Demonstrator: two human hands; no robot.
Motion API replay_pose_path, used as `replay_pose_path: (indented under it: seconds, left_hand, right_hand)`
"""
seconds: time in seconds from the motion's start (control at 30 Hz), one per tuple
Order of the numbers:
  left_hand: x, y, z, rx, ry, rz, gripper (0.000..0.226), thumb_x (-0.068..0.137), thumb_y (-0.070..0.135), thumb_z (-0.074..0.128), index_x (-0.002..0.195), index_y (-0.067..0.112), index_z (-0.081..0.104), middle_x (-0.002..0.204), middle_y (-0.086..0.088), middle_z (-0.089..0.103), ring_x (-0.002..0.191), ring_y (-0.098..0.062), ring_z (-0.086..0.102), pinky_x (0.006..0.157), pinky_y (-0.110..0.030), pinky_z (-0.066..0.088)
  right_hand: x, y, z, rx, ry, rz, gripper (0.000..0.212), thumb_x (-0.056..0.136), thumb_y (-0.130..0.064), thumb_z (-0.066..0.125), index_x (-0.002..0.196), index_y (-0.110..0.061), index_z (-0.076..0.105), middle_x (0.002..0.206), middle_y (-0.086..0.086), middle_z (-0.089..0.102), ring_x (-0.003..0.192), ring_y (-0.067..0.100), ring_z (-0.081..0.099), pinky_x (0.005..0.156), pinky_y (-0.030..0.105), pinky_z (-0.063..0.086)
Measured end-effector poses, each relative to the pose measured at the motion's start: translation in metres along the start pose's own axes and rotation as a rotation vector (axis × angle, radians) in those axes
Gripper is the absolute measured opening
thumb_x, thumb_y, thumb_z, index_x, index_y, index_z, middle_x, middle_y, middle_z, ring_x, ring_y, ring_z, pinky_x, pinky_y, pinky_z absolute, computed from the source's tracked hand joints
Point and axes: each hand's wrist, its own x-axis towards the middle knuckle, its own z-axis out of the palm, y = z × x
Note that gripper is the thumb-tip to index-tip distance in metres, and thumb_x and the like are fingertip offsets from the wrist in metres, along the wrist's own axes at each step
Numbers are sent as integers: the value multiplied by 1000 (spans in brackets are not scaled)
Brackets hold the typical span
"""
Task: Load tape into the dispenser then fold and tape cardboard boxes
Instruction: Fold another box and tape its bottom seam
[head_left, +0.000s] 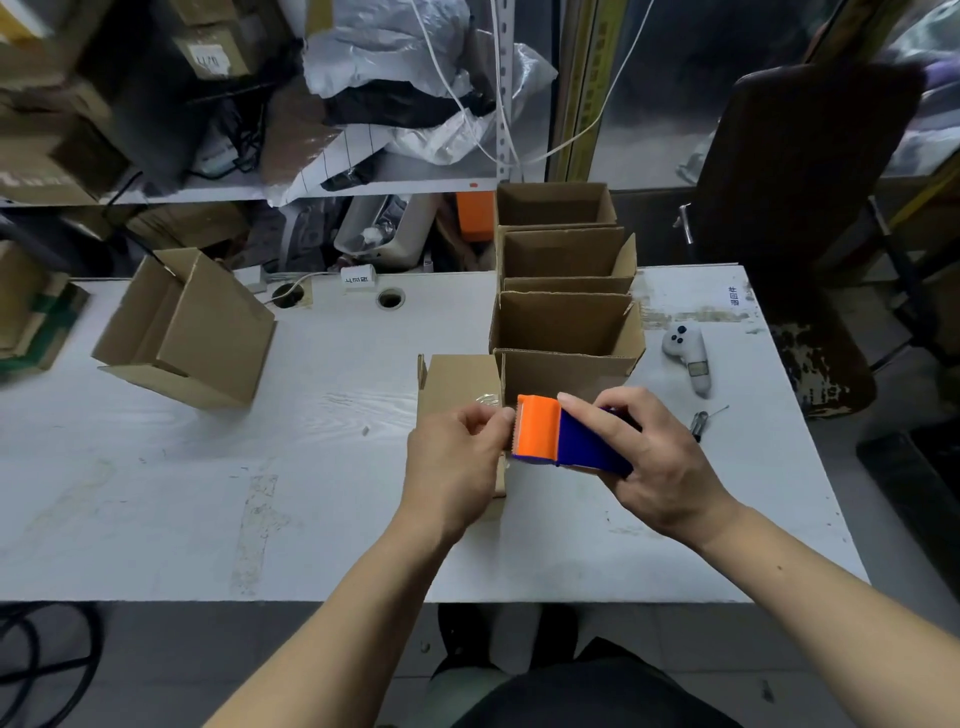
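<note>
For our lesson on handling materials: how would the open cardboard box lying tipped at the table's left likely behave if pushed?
The open cardboard box is probably light, as it looks empty. It rests tilted on the table, so a push may rock or topple it. Its loose flaps would likely bend.

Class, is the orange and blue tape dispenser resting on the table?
No, the right hand holds the tape dispenser above the table.

Little can be read. A cardboard box on the shelf at eleven o'clock bears a handwritten label, seemingly "0211" upside down. A white tag at the tabletop's far edge and print at two o'clock are illegible.
</note>
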Motion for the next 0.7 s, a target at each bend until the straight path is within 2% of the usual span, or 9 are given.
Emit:
replay_pose_path:
  seconds: [0.07, 0.2, 0.3, 0.37, 0.4, 0.47, 0.53, 0.6, 0.7]
  left_hand:
    - [-2, -1, 1, 110, 62, 53, 27, 102, 37, 64, 78, 29, 75, 73, 16, 73, 74, -2, 66, 67, -20, 50]
    - [6, -5, -18, 103, 157, 55, 24, 100, 34, 66, 80, 28, 77, 76, 21, 77, 81, 3, 71, 82, -29, 55]
    - [8, -6, -27, 126, 185, 79, 21, 101, 32, 66, 86, 24, 78, 77, 20, 77, 80, 8, 70, 81, -23, 54]
    - [5, -5, -16, 230, 221, 162, 20, 102, 29, 64, 88, 22, 77, 78, 14, 78, 77, 2, 70, 72, -23, 52]
    - [3, -4, -8, 346, 249, 302, 20, 101, 24, 64, 85, 19, 75, 75, 8, 77, 73, -9, 71, 66, -28, 52]
    - [-7, 4, 13, 584, 230, 552, 12, 88, 14, 71, 76, 13, 69, 65, -5, 70, 57, -28, 64, 52, -29, 39]
    - [-8, 12, 24, 756, 165, 688, 14, 87, 10, 76, 76, 10, 67, 63, -9, 66, 54, -30, 59, 55, -29, 28]
    - [-4, 24, 19, 722, 109, 590, 17, 101, 22, 64, 91, 12, 72, 78, -7, 72, 69, -29, 62, 61, -31, 30]
    - [6, 26, 3, 597, -11, 321, 26, 107, 33, 55, 101, 21, 77, 93, 3, 76, 83, -15, 64, 64, -25, 41]
  right_hand:
    - [1, 1, -4, -59, 4, -46, 61, 93, -21, 64, 152, -11, 50, 124, 16, 55, 108, 28, 55, 80, 38, 58]
    - [-4, 20, -17, -163, 1, -99, 64, 91, -17, 63, 152, -12, 46, 124, 17, 52, 106, 29, 53, 79, 41, 57]
    - [-11, 31, -25, -251, -12, -107, 63, 91, -20, 62, 152, -11, 47, 123, 18, 53, 104, 30, 54, 75, 44, 57]
    - [-10, 22, -19, -327, -11, -119, 62, 92, -19, 66, 151, -10, 52, 119, 21, 58, 99, 32, 56, 73, 44, 54]
    - [-7, 15, -13, -364, -26, -105, 63, 90, -16, 71, 151, -10, 53, 115, 21, 59, 95, 33, 56, 71, 44, 51]
    - [0, 7, 5, -417, -235, 87, 74, 86, -15, 78, 153, -17, 49, 114, 17, 56, 94, 32, 55, 70, 40, 45]
    - [0, 19, 25, -434, -508, 374, 70, 88, -24, 75, 151, -28, 45, 118, 9, 51, 102, 30, 55, 77, 37, 49]
    - [-5, 36, 37, -248, -658, 608, 61, 92, -27, 69, 150, -33, 49, 114, 3, 46, 101, 25, 55, 83, 33, 49]
    - [-17, 45, 53, 192, -667, 787, 58, 92, -24, 72, 147, -33, 56, 101, -6, 47, 93, 13, 52, 83, 25, 39]
